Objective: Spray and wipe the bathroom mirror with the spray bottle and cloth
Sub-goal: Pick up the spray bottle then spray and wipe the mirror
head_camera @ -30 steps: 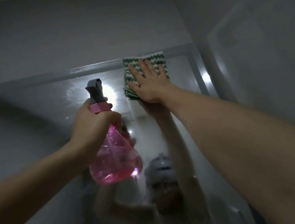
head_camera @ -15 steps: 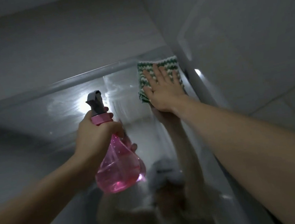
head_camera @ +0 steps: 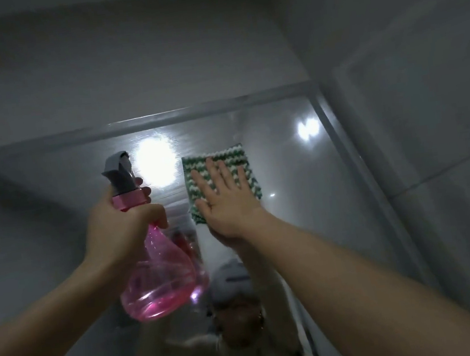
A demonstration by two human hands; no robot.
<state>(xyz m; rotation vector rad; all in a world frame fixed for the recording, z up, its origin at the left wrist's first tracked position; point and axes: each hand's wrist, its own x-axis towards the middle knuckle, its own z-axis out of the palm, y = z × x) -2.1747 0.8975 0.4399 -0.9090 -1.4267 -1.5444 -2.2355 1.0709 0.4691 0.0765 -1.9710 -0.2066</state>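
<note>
Left hand (head_camera: pixel 116 231) grips the neck of a pink spray bottle (head_camera: pixel 157 279), fingers curled round the collar just under the grey trigger head (head_camera: pixel 119 174); at least one fingertip shows at the front of the trigger. Bottle is held upright, slightly tilted, nozzle toward the mirror (head_camera: pixel 67 198). Body is translucent pink, with liquid pooled in the lower part. Bottle sits in front of the glass; whether it touches cannot be told.

Right hand (head_camera: pixel 228 202) lies flat, fingers straight and spread a little, palm pressing a green-and-white zigzag cloth (head_camera: pixel 225 161) against the mirror. Cloth is folded roughly square; its top edge and right side show beyond the fingers, its lower left corner shows beside the heel of the hand. Cloth position: upper part of the mirror, below the top frame rail (head_camera: pixel 190 112) and apart from it, left of the right frame rail (head_camera: pixel 342 147) and apart from it. Cloth is just right of the bottle's trigger head, not touching it.

Mirror surface shows faint streaks near the top. Two bright light glares: one large (head_camera: pixel 156 163) between the trigger head and the cloth, one smaller (head_camera: pixel 307 129) near the upper right corner. Reflection of the person's raised arms and a light cap (head_camera: pixel 232 284) appears low in the glass, blurred. Grey tiled wall (head_camera: pixel 428 124) adjoins the mirror on the right. Lighting is dim overall.
</note>
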